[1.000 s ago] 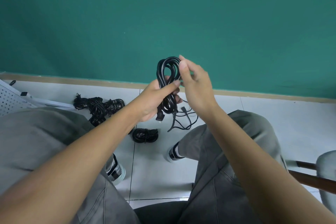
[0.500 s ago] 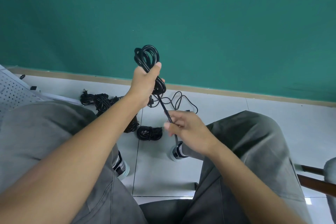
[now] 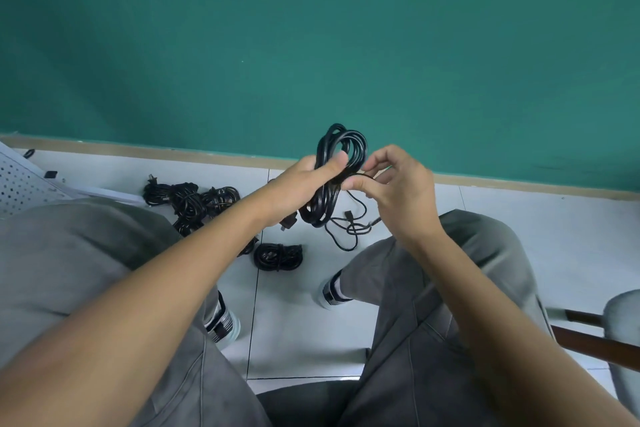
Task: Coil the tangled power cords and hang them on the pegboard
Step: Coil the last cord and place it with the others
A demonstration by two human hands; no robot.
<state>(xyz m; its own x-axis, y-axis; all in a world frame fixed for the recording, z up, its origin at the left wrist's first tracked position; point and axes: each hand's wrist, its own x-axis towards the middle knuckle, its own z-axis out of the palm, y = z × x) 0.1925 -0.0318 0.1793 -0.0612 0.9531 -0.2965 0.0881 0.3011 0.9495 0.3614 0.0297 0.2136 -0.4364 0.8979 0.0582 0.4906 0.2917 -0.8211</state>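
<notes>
Between the knees, at centre, the left hand (image 3: 298, 187) clamps its grip round the coiled black rubber power cord (image 3: 337, 177) to keep the loops stacked. At 3 o'clock of it, the right hand (image 3: 398, 191) pinches the loose strand, likely feeding another loop. Tangled black cords (image 3: 190, 201) wait on the floor at 9 o'clock.

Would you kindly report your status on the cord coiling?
Left hand grips coiled cord. Right hand pinches its loose strand. Tail dangling uncoiled. More cords on floor; nothing blocking.
</notes>
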